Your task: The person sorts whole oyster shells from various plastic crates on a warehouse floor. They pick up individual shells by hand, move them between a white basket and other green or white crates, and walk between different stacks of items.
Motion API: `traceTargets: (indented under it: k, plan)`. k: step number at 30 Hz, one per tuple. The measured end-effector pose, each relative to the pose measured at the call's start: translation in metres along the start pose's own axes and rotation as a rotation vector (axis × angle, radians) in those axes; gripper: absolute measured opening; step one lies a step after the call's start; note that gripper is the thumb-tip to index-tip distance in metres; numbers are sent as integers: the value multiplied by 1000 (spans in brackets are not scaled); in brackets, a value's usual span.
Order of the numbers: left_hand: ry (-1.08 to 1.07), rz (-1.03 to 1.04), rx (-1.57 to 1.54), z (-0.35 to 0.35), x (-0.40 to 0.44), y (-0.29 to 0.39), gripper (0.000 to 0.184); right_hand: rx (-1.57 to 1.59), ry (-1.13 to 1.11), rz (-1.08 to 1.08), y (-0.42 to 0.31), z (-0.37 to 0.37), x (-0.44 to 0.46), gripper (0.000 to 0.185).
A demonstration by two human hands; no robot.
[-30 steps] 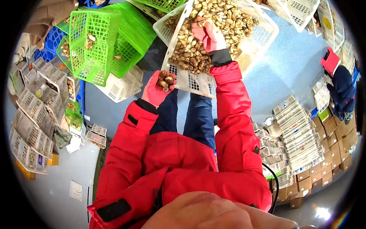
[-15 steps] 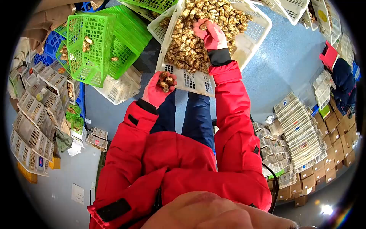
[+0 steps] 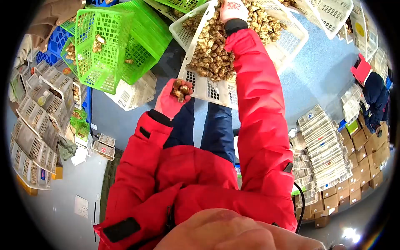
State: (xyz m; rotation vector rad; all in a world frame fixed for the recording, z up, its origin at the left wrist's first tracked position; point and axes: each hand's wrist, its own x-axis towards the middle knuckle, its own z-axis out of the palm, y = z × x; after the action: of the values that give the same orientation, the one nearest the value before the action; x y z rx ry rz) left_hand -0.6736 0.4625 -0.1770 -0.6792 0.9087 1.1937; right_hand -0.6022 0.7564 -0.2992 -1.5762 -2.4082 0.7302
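Mushrooms point(image 3: 180, 90), just a handful, sit grasped in left hand point(image 3: 168, 103), plenty left in crate point(image 3: 201, 86), and I can't tell whether right hand point(image 3: 234, 11), at the pile point(image 3: 212, 58), grips anything.

Look at that smooth blue-grey floor point(image 3: 325, 71), sweeping wide under bright light, a white glare point(image 3: 351, 234) gleaming at lower right! Over on the right, brown cardboard boxes point(image 3: 364, 168) pile up beside a long row of white plastic crates point(image 3: 325, 146), while over on the left, white perforated plastic trays point(image 3: 36, 121) crowd in above a pale paper sheet point(image 3: 81, 206).
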Motion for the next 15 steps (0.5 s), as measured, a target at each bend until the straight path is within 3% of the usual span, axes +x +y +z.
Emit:
traceTargets:
  k: [1, 2, 4, 7, 8, 10, 12, 13, 14, 15]
  plan:
    - [-39, 4, -1, -1, -1, 3, 39, -309, -118, -60, 38, 37, 9, 28]
    - [-27, 16, -12, -2, -3, 4, 38, -208, -70, -54, 53, 48, -5, 24]
    - [-17, 54, -39, -3, 1, 9, 36, -281, -521, 25, 55, 12, -15, 22]
    - [-20, 40, -88, -7, 7, 11, 31, -231, -407, -31, 64, 1, -40, 21]
    - [-17, 29, -102, -8, 7, 9, 29, -157, -193, -73, 49, -6, -31, 20]
    - [-15, 18, -89, -2, 5, 10, 29, -157, -81, -153, 37, 10, 6, 21]
    - [-12, 30, -58, 1, 1, 11, 29, -244, -245, -100, 46, 39, 28, 31]
    - [-16, 26, -65, 7, -1, 14, 28, -432, -98, -187, 24, 31, 26, 24]
    - [-22, 30, -49, 5, 0, 16, 32, -580, -477, -145, 11, 12, 34, 20]
    - [-33, 31, -38, 0, 2, 17, 35, -623, -375, -162, 28, 39, 36, 19]
